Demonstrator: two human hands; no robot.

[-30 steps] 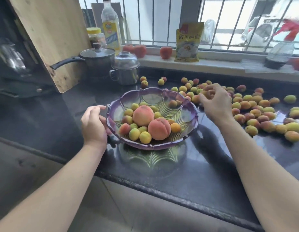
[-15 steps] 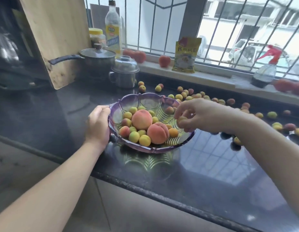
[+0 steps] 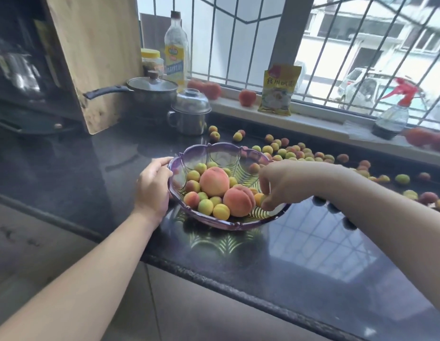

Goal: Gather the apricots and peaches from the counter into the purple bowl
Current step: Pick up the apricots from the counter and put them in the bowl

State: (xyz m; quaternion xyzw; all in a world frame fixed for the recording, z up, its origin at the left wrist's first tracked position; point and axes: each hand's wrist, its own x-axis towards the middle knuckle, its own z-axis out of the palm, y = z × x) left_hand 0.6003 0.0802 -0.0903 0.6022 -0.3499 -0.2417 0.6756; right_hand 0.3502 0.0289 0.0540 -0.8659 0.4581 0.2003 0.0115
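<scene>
Reaching down into the purple bowl [image 3: 214, 150], the right hand [image 3: 279, 183] has its fingers curled and pinches a small apricot [image 3: 259, 199] just beside the nearer peach [image 3: 238, 201] at the bowl's right side. The left hand [image 3: 153, 188] grips the bowl's left rim, fingers curled over the scalloped edge. Inside the bowl, a second peach [image 3: 214, 180] sits at the middle with small yellow and reddish apricots around both. Right of the bowl and behind it, many loose apricots [image 3: 297, 152] lie scattered across the dark counter [image 3: 312, 254], well apart from the hands. Behind the bowl to the left stands a lidded metal mug [image 3: 189, 114], with a saucepan [image 3: 150, 93] beyond that. Farther behind the bowl, on the window sill, stand a yellow packet [image 3: 278, 89] and a spray bottle [image 3: 394, 114]
</scene>
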